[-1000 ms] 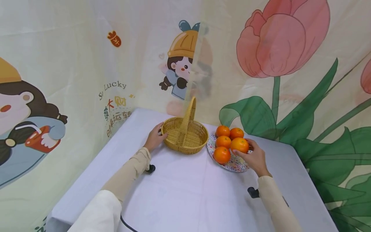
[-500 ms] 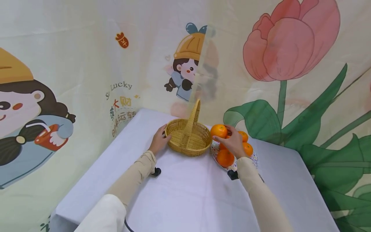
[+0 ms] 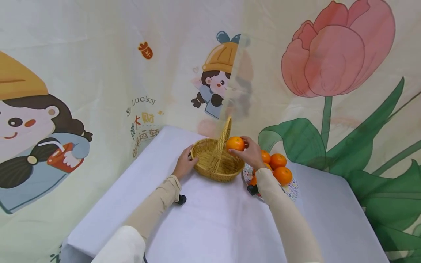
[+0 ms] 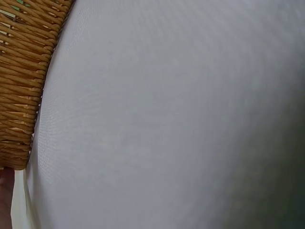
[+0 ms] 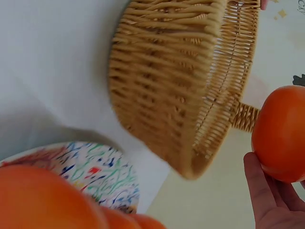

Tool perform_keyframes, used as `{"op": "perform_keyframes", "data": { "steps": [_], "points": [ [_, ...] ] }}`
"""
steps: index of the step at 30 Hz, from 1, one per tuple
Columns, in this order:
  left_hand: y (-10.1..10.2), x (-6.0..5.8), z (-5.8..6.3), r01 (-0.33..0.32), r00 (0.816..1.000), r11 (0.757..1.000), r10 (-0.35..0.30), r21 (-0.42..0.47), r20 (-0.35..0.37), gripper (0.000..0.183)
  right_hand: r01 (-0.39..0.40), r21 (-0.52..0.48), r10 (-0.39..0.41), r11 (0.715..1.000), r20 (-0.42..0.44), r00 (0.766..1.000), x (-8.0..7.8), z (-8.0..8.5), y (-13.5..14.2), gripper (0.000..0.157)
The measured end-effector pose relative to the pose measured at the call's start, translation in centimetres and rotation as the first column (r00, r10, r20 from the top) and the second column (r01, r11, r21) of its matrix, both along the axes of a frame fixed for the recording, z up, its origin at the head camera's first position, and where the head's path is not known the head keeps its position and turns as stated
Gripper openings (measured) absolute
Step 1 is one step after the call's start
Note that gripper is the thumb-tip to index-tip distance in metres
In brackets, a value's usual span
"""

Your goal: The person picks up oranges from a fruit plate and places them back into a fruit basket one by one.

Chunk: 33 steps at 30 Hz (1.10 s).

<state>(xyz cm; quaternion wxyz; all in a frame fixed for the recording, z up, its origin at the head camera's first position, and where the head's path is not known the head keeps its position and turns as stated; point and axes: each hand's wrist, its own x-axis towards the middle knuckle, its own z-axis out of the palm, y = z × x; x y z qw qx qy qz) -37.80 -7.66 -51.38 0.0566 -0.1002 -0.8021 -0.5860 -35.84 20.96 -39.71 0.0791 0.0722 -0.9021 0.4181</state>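
A yellow wicker basket (image 3: 203, 171) with a tall arched handle stands on the white-covered table. My left hand (image 3: 185, 163) grips its left rim, thumb over the edge. In the left wrist view the woven wall (image 4: 21, 81) shows, with only a bit of a finger. Over the basket's right side, my right hand (image 3: 250, 153) holds an orange (image 3: 235, 143) between thumb and fingers. The right wrist view shows this orange (image 5: 281, 133) above the rim level. Several more oranges (image 3: 283, 176) lie on a colourful speckled plate (image 3: 292, 190), partly hidden behind the right forearm.
The plate stands close to the basket's right side. Printed cloth (image 3: 184, 65) hangs behind and beside the table (image 3: 210, 219). A black wrist device (image 3: 252, 190) on the right arm overlaps the plate's near edge in the head view.
My right hand has lifted one orange off the plate and carried it left to above the basket. The left hand keeps its hold on the rim. The head view has shifted slightly.
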Motion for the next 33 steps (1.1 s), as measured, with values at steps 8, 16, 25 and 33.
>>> {"op": "perform_keyframes", "data": {
  "steps": [8,16,25,33],
  "points": [
    [0.6,0.5,-0.6,-0.009,1.0,1.0,0.009,0.011,-0.007,0.068,-0.077,0.024,0.077,0.997,0.011,0.997,-2.6,-0.9,-2.8,0.075],
    [1.1,0.6,-1.1,-0.014,1.0,0.999,0.015,0.029,-0.021,0.068,-0.124,0.019,0.123,0.992,0.028,0.992,-4.4,-1.4,-4.8,0.065],
    [1.2,0.6,-0.6,-0.022,0.999,0.999,0.023,0.045,-0.036,0.067,-0.178,0.114,0.175,0.977,0.037,0.984,-6.2,-2.3,-6.1,0.077],
    [0.4,0.5,-0.3,-0.045,0.998,0.998,0.046,0.033,-0.036,0.068,-0.259,0.042,0.248,0.965,0.181,0.952,-6.4,-2.5,-7.5,0.072]
  ]
}}
